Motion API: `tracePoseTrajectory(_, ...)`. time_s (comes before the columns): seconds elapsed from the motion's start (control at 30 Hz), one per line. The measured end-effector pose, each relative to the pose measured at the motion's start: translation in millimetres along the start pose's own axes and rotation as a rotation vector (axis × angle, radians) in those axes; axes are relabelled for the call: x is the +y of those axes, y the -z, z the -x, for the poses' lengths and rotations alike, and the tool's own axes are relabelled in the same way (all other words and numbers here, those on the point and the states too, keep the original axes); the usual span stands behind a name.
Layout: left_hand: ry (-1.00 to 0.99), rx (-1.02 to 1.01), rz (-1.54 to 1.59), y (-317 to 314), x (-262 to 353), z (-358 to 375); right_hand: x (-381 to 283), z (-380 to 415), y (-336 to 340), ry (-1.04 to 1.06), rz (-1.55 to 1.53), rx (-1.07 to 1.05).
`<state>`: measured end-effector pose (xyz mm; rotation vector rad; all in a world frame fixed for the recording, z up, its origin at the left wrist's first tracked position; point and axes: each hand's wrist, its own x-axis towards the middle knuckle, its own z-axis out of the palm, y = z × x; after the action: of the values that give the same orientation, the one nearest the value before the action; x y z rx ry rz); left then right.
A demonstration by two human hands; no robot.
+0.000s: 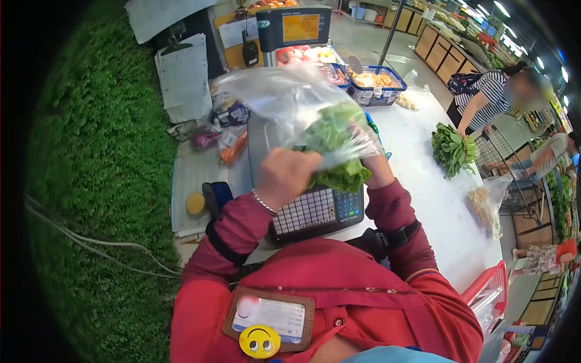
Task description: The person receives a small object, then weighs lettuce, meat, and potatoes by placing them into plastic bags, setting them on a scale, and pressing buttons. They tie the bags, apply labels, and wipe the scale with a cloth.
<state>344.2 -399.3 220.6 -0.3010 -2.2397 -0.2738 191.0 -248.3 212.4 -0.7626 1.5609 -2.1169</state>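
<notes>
Above the label scale (302,212), a clear plastic bag (266,88) is spread around a bunch of leafy green lettuce (333,130). Some leaves stick out below the bag's edge. My left hand (287,176), with a bracelet at the wrist, is closed on the bag's edge beside the leaves. On the other side, my right hand (376,166) is around the lettuce, its fingers mostly covered by plastic and leaves. The scale's keypad shows under the greens, and its lit display (301,27) stands on a post behind.
Across the white counter (417,199), a person in a striped top (487,91) holds a bunch of greens (452,150). A bagged pale vegetable (484,206), a blue basket (378,88) and a red basket (490,287) are nearby. Papers (184,78) lie left, beside a green leafy wall.
</notes>
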Motion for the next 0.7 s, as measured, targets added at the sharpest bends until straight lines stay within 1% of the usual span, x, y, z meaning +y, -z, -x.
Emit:
tracePoseTrajectory(0.03, 0.128, 0.057, -0.018, -5.0, -9.5, 2.5, -9.0, 3.7, -0.7, -0.098, -0.291, 0.012)
tracePoseTrajectory(0.07, 0.151, 0.049, 0.042, -22.0, -10.7, 10.4, -1.0, -2.3, 10.1, -0.139, -0.305, 0.079)
tracePoseTrajectory(0.1, 0.176, 0.050, 0.106, -47.4, -3.7, 20.7, -1.7, -9.6, 10.1, -0.120, -0.360, 0.113)
tracePoseTrajectory(0.17, 0.214, 0.026, 0.264, -65.2, 33.5, 25.9, 5.1, -16.5, 0.5, -0.106, -0.484, 0.176)
tracePoseTrajectory(0.2, 0.229, 0.013, 0.290, -70.4, 44.0, 20.2, 36.2, -33.3, 19.5, 0.014, -0.345, 0.088)
tracePoseTrajectory(0.23, 0.246, -0.002, 0.315, -72.1, 50.1, 18.3, 46.2, -45.2, 24.9, 0.001, -0.168, 0.055)
tracePoseTrajectory(0.27, 0.363, 0.001, 0.351, -68.4, 47.0, 14.9, 57.6, -68.6, 41.8, 0.179, 0.217, -0.133)
tracePoseTrajectory(0.33, 0.598, 0.007, 0.416, -59.3, 24.5, -1.4, 17.3, -73.5, 30.7, -0.208, 0.047, -0.117)
tracePoseTrajectory(0.37, 0.663, 0.185, 0.405, -55.9, 7.1, -11.7, -4.0, -75.7, 24.3, -0.395, -0.036, -0.080)
tracePoseTrajectory(0.4, 0.768, 0.216, 0.549, -49.9, -20.3, -16.3, -18.7, -71.6, 27.2, -0.337, 0.087, -0.066)
tracePoseTrajectory(0.43, 0.808, 0.272, 0.626, -43.5, -42.5, -18.9, -41.1, -65.5, 23.1, -0.279, 0.210, -0.053)
tracePoseTrajectory(0.47, 0.701, 0.400, 0.466, -40.8, -62.2, -22.0, -59.0, -59.4, 10.7, -0.245, 0.299, 0.012)
tracePoseTrajectory(0.5, 0.862, 0.361, 0.542, -32.1, -75.1, -24.5, -68.0, -55.5, 1.7, -0.211, 0.386, 0.078)
tracePoseTrajectory(0.53, 0.890, 0.356, 0.571, -21.7, -73.7, -33.2, -69.2, -60.3, 10.1, -0.232, 0.489, -0.020)
tracePoseTrajectory(0.57, 0.914, 0.355, 0.602, -13.6, -73.5, -41.2, -64.6, -60.8, 13.1, -0.075, 0.792, -0.001)
tracePoseTrajectory(0.63, 0.879, 0.299, 0.495, -11.3, -84.2, -45.8, -49.2, -62.4, 19.9, 0.265, 1.389, 0.042)
tracePoseTrajectory(0.7, 0.810, 0.249, 0.352, -6.1, -99.6, -53.9, -45.7, -61.5, 31.1, 0.494, 1.591, -0.107)
